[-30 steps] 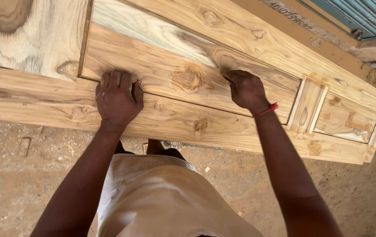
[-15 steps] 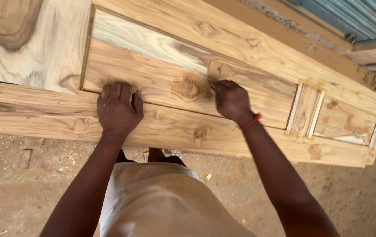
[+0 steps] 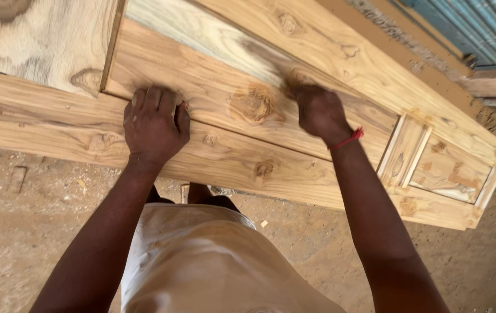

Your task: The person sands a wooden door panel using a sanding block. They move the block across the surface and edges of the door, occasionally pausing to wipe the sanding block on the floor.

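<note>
At the near edge of the wooden door (image 3: 242, 116), which lay flat and ran from the left out to the far right, both hands were at work. Left hand (image 3: 154, 123) lay palm down on the door where the near rail (image 3: 225, 159) met the recessed panel (image 3: 201, 87), its fingers (image 3: 154, 99) spread narrow and hooked over the step between the two; it held nothing loose. Right hand (image 3: 320, 111) rested on the same panel, to the right of a large knot (image 3: 254, 104), fingers curled into a closed fist. That hand was blurred, and whether anything was held inside it could not be told. A red band (image 3: 347, 139) circled the right wrist.

To the right, a short upright divider (image 3: 401, 152) separated the long panel from a small square panel (image 3: 448, 171) near the door's end. At the left, a paler panel (image 3: 39, 40) with bold grain adjoined the long one.

Below the door lay a sandy floor (image 3: 39, 232) with scattered chips. The person's pale garment (image 3: 201, 266) filled the near centre. Corrugated blue sheeting (image 3: 485, 26) stood at the far right.
</note>
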